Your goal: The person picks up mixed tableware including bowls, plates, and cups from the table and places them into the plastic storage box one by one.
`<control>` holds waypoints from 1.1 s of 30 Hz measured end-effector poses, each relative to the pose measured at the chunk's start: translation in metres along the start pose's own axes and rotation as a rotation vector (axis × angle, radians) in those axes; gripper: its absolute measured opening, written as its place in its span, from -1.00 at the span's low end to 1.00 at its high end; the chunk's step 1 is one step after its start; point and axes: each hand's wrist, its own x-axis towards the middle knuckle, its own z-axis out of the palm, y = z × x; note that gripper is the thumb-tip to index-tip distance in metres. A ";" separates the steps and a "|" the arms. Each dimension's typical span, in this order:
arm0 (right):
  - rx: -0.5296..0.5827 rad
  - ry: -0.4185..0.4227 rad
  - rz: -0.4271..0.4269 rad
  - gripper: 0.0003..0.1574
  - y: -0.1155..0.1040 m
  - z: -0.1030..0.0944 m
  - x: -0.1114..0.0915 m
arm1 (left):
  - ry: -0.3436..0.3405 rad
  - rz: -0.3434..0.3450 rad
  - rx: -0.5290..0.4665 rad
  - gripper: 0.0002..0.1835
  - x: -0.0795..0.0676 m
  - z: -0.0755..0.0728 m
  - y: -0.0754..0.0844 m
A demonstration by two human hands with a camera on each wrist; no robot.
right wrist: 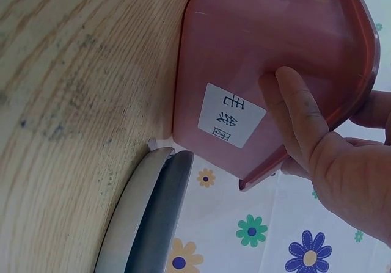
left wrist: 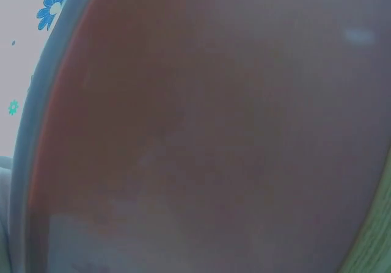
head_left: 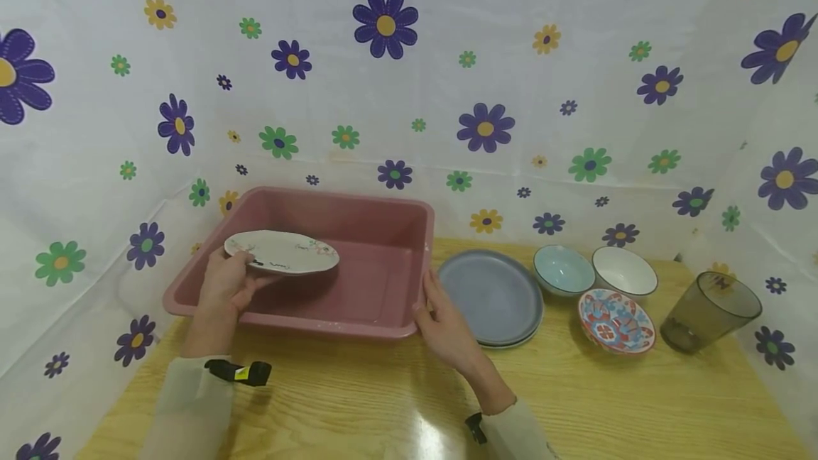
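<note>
My left hand [head_left: 222, 286] holds a white oval plate [head_left: 290, 250] by its left end, thumb on top. Small floral sprigs decorate the plate, which is raised inside the pink plastic basin [head_left: 377, 272], above its floor. At the basin's right side, my right hand [head_left: 449, 329] grips the rim. The right wrist view shows two fingers of the right hand [right wrist: 348, 169] lying against the basin's outer wall [right wrist: 244, 53], beside a white label [right wrist: 231, 115] with writing. Basin wall [left wrist: 214, 120], blurred and close, fills most of the left wrist view; the left hand is not seen there.
Right of the basin lie stacked grey-blue plates [head_left: 491, 297]. Farther right stand a light blue bowl [head_left: 564, 270], a white bowl [head_left: 624, 270], a red-and-blue patterned bowl [head_left: 616, 321] and a tinted glass [head_left: 709, 312]. Flower-printed sheeting [head_left: 422, 77] surrounds the wooden table [head_left: 358, 396].
</note>
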 end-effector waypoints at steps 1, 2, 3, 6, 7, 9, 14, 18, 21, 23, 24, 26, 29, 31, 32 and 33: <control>0.004 -0.001 0.000 -0.20 0.000 0.000 0.000 | -0.002 -0.002 0.001 -0.34 0.000 0.000 0.000; 0.005 -0.001 0.001 -0.20 0.000 0.000 -0.001 | -0.004 -0.007 0.000 -0.34 0.000 0.001 0.000; 0.007 -0.001 0.006 -0.20 0.000 0.000 -0.001 | -0.007 -0.013 -0.002 -0.34 0.000 0.001 0.000; 0.012 0.000 -0.003 -0.20 0.000 -0.001 -0.001 | -0.018 -0.029 -0.003 -0.34 0.000 0.001 0.000; 0.019 -0.001 -0.007 -0.20 0.001 -0.001 -0.001 | -0.022 -0.032 -0.002 -0.34 0.000 0.001 -0.001; 0.020 0.001 -0.016 -0.20 0.001 0.000 0.000 | -0.029 -0.038 -0.001 -0.34 0.000 0.001 -0.001; 0.029 -0.003 -0.033 -0.19 0.001 0.001 0.001 | -0.020 -0.060 0.007 -0.34 0.000 -0.002 -0.001; 0.032 -0.009 -0.026 -0.18 0.001 0.001 0.000 | -0.047 -0.083 -0.014 -0.34 0.003 -0.003 0.001; 0.038 -0.016 -0.014 -0.17 0.002 0.001 0.001 | -0.074 -0.104 -0.046 -0.33 0.005 -0.004 0.002; 0.034 -0.017 -0.010 -0.17 0.003 0.000 0.002 | -0.079 -0.126 -0.064 -0.31 0.005 -0.004 0.003; 0.034 -0.018 -0.013 -0.17 0.003 -0.001 0.001 | -0.080 -0.136 -0.073 -0.31 0.006 -0.004 0.003; 0.030 -0.018 -0.017 -0.17 0.002 -0.002 0.001 | -0.076 -0.160 -0.082 -0.29 0.007 -0.004 0.004; 0.045 -0.020 -0.021 -0.16 0.002 -0.003 0.001 | -0.074 -0.179 -0.093 -0.27 0.008 -0.003 0.004; 0.045 -0.016 -0.019 -0.16 0.002 -0.003 0.002 | -0.069 -0.184 -0.095 -0.27 0.008 -0.002 0.004; 0.040 -0.012 -0.018 -0.16 0.002 -0.003 0.001 | -0.064 -0.184 -0.092 -0.27 0.009 -0.002 0.004; 0.040 -0.011 -0.009 -0.16 0.002 -0.003 0.001 | -0.061 -0.183 -0.086 -0.27 0.009 -0.002 0.003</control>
